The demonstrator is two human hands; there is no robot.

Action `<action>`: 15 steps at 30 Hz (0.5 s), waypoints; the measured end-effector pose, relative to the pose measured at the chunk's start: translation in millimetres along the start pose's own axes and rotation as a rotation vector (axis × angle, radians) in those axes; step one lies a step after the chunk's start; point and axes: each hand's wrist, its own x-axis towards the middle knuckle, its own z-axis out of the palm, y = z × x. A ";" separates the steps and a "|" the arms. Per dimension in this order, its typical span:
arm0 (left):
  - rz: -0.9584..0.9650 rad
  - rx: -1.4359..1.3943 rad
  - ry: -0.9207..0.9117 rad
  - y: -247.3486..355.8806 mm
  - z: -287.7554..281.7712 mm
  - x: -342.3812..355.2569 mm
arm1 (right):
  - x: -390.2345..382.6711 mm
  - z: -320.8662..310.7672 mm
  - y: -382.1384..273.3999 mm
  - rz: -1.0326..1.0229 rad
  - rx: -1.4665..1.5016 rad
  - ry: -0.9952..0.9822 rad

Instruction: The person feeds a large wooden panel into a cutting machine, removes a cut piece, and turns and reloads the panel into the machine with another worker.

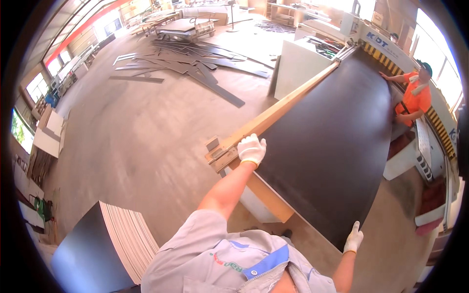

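Observation:
A large black panel (322, 161) lies along a wooden rail (283, 107) with metal fittings at its near end. My left hand (251, 148), in a white glove, grips the panel's left edge beside the rail, fingers curled. My right hand (353, 238), also gloved, holds the near right corner, fingers closed on the edge. Beneath the panel's near end a light brown board (280, 210) shows.
A co-worker in orange (413, 100) touches the panel's far right side by a striped machine (376, 53). A stack of boards (119, 239) stands at lower left. Dark offcuts (200, 73) litter the floor ahead, with a loaded cart (183, 31) behind them.

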 end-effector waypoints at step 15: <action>0.036 -0.065 0.061 4.8 1.6 -3.5 | 19.9 2.2 20.0 -0.090 0.018 0.014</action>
